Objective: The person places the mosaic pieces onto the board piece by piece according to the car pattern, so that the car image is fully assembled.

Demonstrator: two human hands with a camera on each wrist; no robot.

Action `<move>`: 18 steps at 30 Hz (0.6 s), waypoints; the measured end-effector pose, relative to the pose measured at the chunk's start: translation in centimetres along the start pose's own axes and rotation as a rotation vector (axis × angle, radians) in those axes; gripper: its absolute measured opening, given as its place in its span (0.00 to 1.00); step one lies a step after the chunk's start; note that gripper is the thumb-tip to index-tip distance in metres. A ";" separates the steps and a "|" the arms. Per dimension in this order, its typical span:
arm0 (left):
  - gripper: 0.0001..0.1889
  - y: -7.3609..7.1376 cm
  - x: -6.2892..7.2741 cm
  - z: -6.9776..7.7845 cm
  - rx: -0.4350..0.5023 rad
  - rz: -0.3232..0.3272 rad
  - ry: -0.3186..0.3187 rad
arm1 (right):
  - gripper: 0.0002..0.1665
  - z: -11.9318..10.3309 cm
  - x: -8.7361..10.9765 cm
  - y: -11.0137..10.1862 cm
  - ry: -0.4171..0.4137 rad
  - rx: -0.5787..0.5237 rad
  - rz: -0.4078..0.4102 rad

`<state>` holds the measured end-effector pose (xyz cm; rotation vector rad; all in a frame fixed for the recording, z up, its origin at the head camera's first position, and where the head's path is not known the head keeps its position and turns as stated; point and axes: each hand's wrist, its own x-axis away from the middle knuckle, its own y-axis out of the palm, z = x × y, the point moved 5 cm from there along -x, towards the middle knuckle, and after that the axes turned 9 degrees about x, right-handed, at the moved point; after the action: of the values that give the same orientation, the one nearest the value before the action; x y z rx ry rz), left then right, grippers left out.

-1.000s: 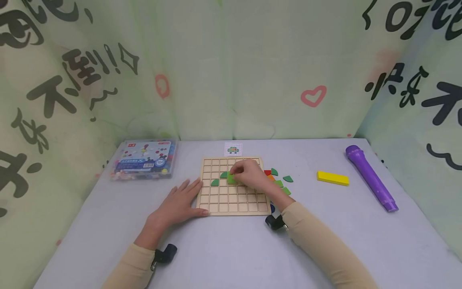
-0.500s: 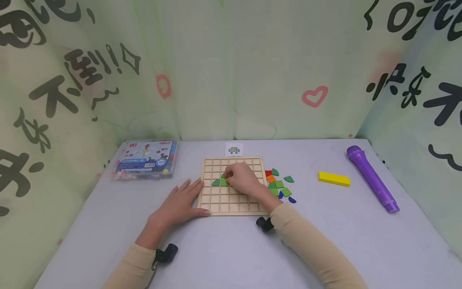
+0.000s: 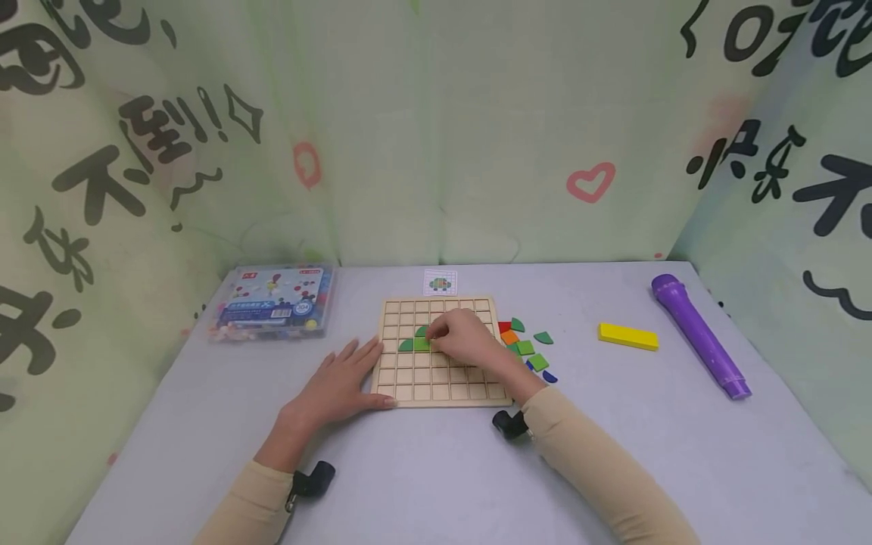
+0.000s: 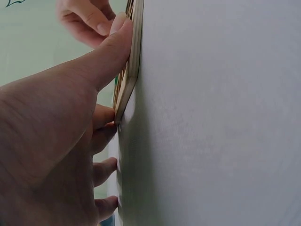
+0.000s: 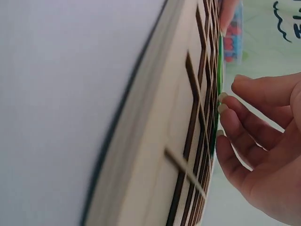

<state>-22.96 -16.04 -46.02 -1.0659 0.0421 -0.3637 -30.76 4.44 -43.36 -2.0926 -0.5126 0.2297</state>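
Note:
A wooden grid board (image 3: 405, 373) lies on the table in the head view. My left hand (image 3: 341, 384) rests at its left side with fingers spread, its thumb on the near left corner, as the left wrist view also shows. Over the middle of the board is my right hand (image 3: 466, 337). Its fingertips touch down beside a light green square tile (image 3: 420, 344) in the grid; in the right wrist view the thumb (image 5: 254, 88) stands apart from the fingers. Left of that square sits a dark green quarter-circle tile (image 3: 405, 345), and another dark green tile (image 3: 421, 331) lies just above.
Right of the board lie loose tiles: an orange one (image 3: 509, 337), a green square (image 3: 538, 362), a blue piece (image 3: 549, 376) and several others. A pattern card (image 3: 440, 282) is behind the board. Farther out are a plastic box (image 3: 272, 301), yellow block (image 3: 628, 336) and purple microphone (image 3: 700, 337).
My right hand has carried the light green square left and down into the grid beside the quarter-circle, then let go and shifted slightly right. My left hand stays at the board.

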 end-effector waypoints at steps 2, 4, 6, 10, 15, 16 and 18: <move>0.54 0.0 0.0 0.1 -0.003 0.004 0.005 | 0.12 0.6 0.3 -0.6 0.012 -0.008 0.009; 0.54 0.0 0.0 0.1 -0.010 0.005 0.005 | 0.13 1.3 0.7 -1.4 0.023 -0.011 0.020; 0.54 0.0 0.1 0.2 -0.015 0.005 0.005 | 0.13 2.0 1.1 -2.0 0.033 -0.012 0.030; 0.53 -0.3 0.3 0.5 -0.012 0.004 0.007 | 0.13 3.7 2.0 -3.3 0.073 0.004 0.051; 0.53 -0.3 0.3 0.5 -0.005 0.004 0.009 | 0.13 6.4 2.9 -4.7 0.116 0.033 0.079; 0.53 -0.2 0.3 0.4 -0.005 0.004 0.007 | 0.13 6.9 3.1 -4.9 0.122 0.039 0.083; 0.53 -0.1 0.3 0.4 -0.008 0.005 0.010 | 0.12 7.9 3.4 -5.3 0.135 0.047 0.086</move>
<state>-22.67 -15.84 -45.70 -1.0719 0.0555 -0.3649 -31.96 14.46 -43.07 -2.0692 -0.3342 0.1479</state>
